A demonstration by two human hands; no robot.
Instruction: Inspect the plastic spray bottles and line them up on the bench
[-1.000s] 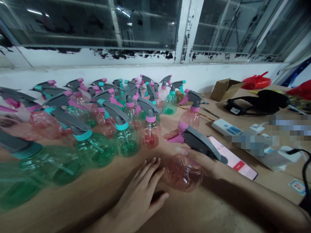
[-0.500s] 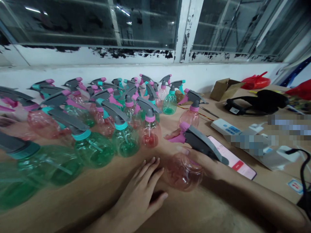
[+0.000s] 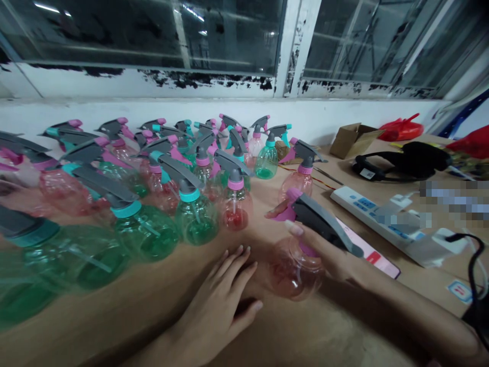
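Observation:
My right hand (image 3: 319, 244) is wrapped round the neck of a pink spray bottle (image 3: 290, 272) with a grey and pink trigger head. Some of its fingers are hidden behind the head, and one fingertip shows by the pink trigger. Flat on the table lies my left hand (image 3: 219, 290), fingers stretched out, just left of that bottle and holding nothing. Beyond my left hand stand a pink spray bottle (image 3: 236, 209) with red liquid and a green spray bottle (image 3: 196, 221) with a turquoise collar. Another pink spray bottle (image 3: 296, 183) stands behind the held one.
Several more green and pink spray bottles (image 3: 145, 234) crowd the left and back of the table. To the right lie a phone (image 3: 382, 262), partly covered by the held bottle, a white power strip (image 3: 376, 216) with plugs and a black headset (image 3: 401, 160). Behind is a cardboard box (image 3: 353, 141).
My right hand and the pink spray bottle have shifted slightly to the right. My left hand stays flat in nearly the same place.

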